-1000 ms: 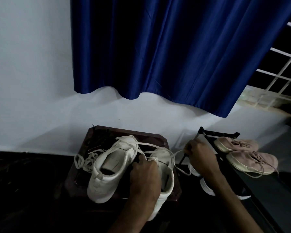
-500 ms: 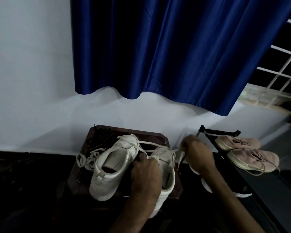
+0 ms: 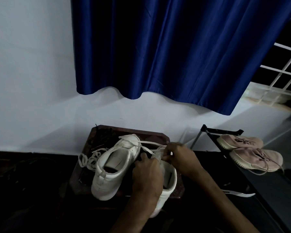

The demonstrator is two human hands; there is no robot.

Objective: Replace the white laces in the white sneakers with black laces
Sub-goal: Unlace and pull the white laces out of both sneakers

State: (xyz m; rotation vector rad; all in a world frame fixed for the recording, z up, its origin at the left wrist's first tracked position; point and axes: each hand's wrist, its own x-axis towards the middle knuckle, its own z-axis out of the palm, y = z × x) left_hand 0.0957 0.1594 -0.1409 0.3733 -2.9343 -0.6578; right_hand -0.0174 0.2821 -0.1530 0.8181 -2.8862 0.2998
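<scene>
Two white sneakers stand on a small dark wooden stool (image 3: 160,135). The left sneaker (image 3: 114,169) has no lace in its eyelets; a loose white lace (image 3: 89,158) lies piled beside it. My left hand (image 3: 147,174) grips the top of the right sneaker (image 3: 168,185). My right hand (image 3: 180,157) is over that shoe's front and pinches its white lace (image 3: 151,142), which runs slack across toward the left sneaker. Black laces (image 3: 102,135) lie in a dark heap at the stool's back left corner.
A black shoe rack (image 3: 225,132) stands to the right, with a pair of pink sneakers (image 3: 252,153) on top and a dark shoe with a white sole (image 3: 238,193) lower down. A blue curtain (image 3: 175,56) hangs on the white wall behind. The floor is dark.
My right hand has come back left from beside the stool to the front of the right sneaker, letting the pulled lace go slack. My left hand stays on the shoe.
</scene>
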